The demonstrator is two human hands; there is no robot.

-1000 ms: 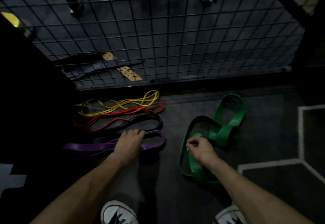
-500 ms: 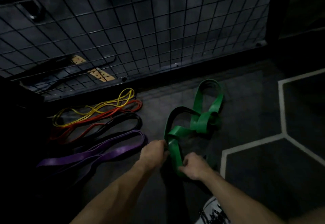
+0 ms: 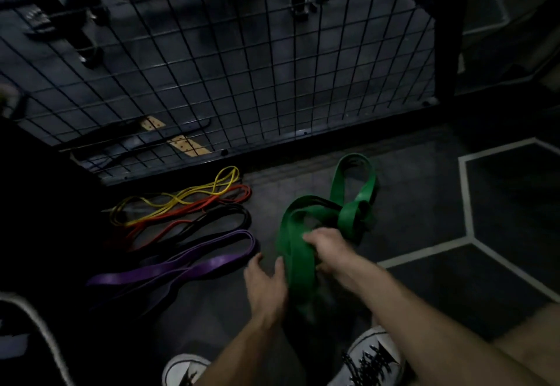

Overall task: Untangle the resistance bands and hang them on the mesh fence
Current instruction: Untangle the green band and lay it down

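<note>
Fingers of the right hand (image 3: 328, 249) curl round a strand of the wide green resistance band (image 3: 353, 203), which lies knotted on the dark floor (image 3: 424, 203) just in front of the mesh fence (image 3: 242, 67). The left hand (image 3: 265, 284) has straight, spread fingers, its thumb against the band's near loop. Yellow (image 3: 181, 200), red (image 3: 194, 209), black (image 3: 224, 219) and purple (image 3: 188, 264) bands lie side by side to the left

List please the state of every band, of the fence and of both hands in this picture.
green band: knotted, partly lifted
purple band: flat on floor
black band: on floor
red band: on floor
yellow band: on floor
mesh fence: nothing hung
right hand: gripping green band
left hand: open, beside green band
</note>
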